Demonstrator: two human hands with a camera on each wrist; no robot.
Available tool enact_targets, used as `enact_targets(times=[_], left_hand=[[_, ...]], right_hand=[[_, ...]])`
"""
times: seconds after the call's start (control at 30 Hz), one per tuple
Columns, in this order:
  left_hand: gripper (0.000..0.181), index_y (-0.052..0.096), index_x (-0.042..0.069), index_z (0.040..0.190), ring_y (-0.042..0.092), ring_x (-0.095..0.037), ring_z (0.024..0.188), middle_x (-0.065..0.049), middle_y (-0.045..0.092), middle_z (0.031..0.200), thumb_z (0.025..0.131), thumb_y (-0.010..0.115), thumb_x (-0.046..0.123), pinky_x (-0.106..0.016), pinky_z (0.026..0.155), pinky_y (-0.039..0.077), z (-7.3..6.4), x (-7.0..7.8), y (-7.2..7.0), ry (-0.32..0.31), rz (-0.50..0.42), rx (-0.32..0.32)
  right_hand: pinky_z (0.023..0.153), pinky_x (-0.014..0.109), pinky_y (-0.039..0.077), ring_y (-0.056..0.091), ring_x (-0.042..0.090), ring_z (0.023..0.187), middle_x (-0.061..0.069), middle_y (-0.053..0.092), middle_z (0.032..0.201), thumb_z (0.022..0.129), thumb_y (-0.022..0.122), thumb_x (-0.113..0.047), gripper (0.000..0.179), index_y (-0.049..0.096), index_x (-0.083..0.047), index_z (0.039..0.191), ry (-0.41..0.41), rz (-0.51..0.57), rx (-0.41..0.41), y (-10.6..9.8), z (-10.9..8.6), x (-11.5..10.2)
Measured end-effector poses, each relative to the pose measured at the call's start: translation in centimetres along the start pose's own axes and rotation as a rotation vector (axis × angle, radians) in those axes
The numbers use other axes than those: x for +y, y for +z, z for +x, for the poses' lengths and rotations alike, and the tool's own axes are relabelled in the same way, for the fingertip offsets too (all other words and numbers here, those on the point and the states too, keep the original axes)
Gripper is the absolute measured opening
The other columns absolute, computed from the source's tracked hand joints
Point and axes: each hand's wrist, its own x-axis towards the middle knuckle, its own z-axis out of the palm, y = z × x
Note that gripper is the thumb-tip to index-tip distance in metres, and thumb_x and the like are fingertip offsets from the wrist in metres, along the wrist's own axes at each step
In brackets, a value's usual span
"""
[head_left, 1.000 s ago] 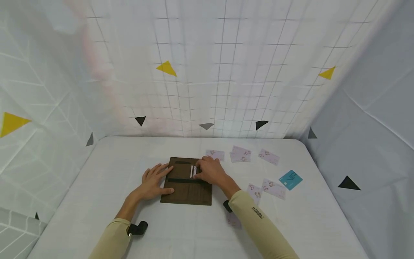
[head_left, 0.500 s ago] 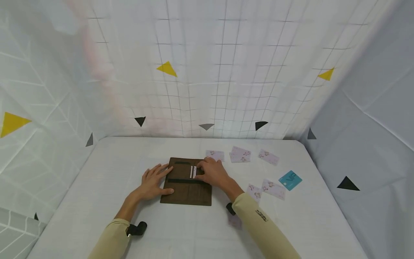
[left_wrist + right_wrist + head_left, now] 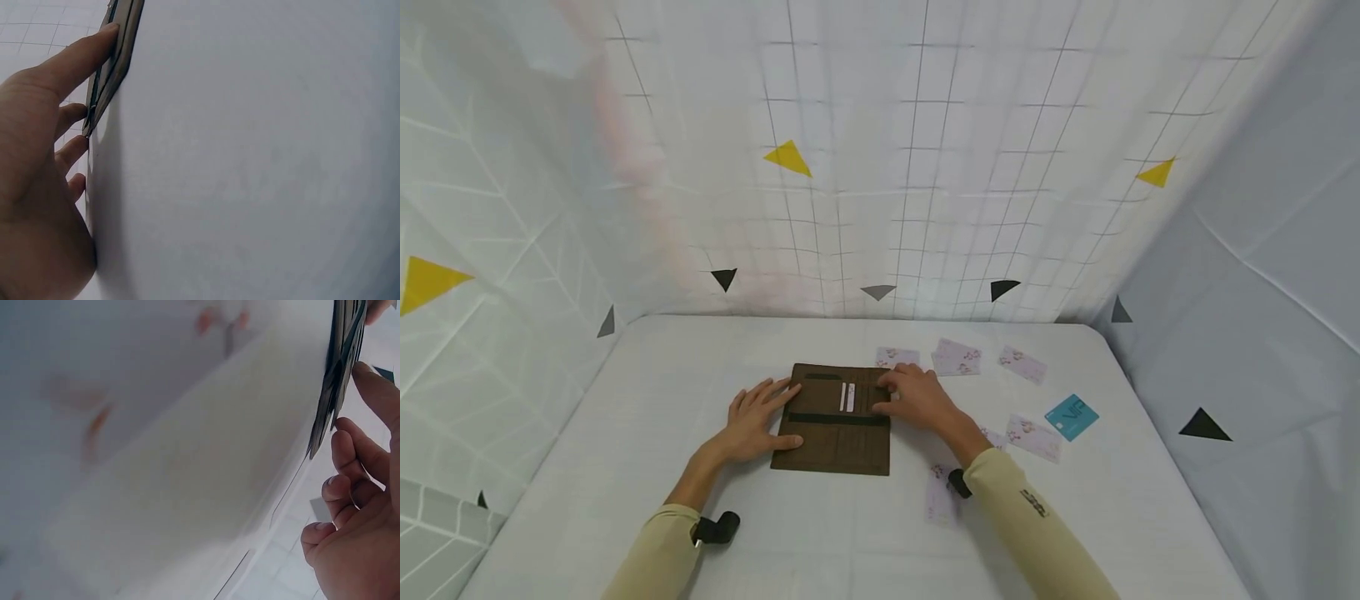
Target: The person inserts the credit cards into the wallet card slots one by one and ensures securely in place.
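An opened brown wallet (image 3: 835, 454) lies flat on the white table, with a dark band across its middle. Two pale card edges (image 3: 850, 397) show in slots on its upper half. My left hand (image 3: 747, 427) rests along the wallet's left side, fingers spread and thumb on the lower half; the left wrist view shows this thumb (image 3: 81, 59) on its edge. At the upper right edge is my right hand (image 3: 921, 402), its thumb and forefinger tips over the wallet and apart. In the right wrist view its other fingers (image 3: 337, 487) curl loosely.
Several pale flowered cards lie right of the wallet, among them a far card (image 3: 1022, 364), a card at mid right (image 3: 1034, 437) and a nearer card (image 3: 942, 500) beside my right wrist. A blue VIP card (image 3: 1072, 417) lies farthest right. White grid-marked sheets (image 3: 880, 200) surround the table.
My right hand has shifted right from the card slots to the wallet's right edge, uncovering slots there and more of the card near my wrist. My left hand has stayed put.
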Motion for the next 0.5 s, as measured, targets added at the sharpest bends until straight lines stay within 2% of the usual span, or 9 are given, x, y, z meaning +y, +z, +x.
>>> enact_targets(times=[0.23,0.5], left_hand=[[0.09,0.038,0.015,0.157,0.014,-0.043,0.151,-0.013,0.028,0.163,0.084,0.078,0.049,-0.071,0.112,0.002,0.0,0.0,0.0,0.008,-0.003,0.003],[0.09,0.039,0.016,0.157,0.014,-0.042,0.151,-0.012,0.028,0.164,0.083,0.078,0.05,-0.071,0.113,0.002,0.0,-0.2,0.0,0.007,-0.005,0.004]], right_hand=[[0.093,0.051,0.043,0.057,0.016,0.1,-0.005,0.062,0.102,0.084,0.078,-0.05,0.046,0.072,-0.02,0.118,0.04,0.015,-0.005,-0.5,-1.1,2.2],[0.096,0.056,0.04,0.056,0.018,0.1,-0.005,0.062,0.101,0.084,0.08,-0.046,0.043,0.072,-0.02,0.117,0.083,0.029,-0.028,-1.5,-3.1,4.5]])
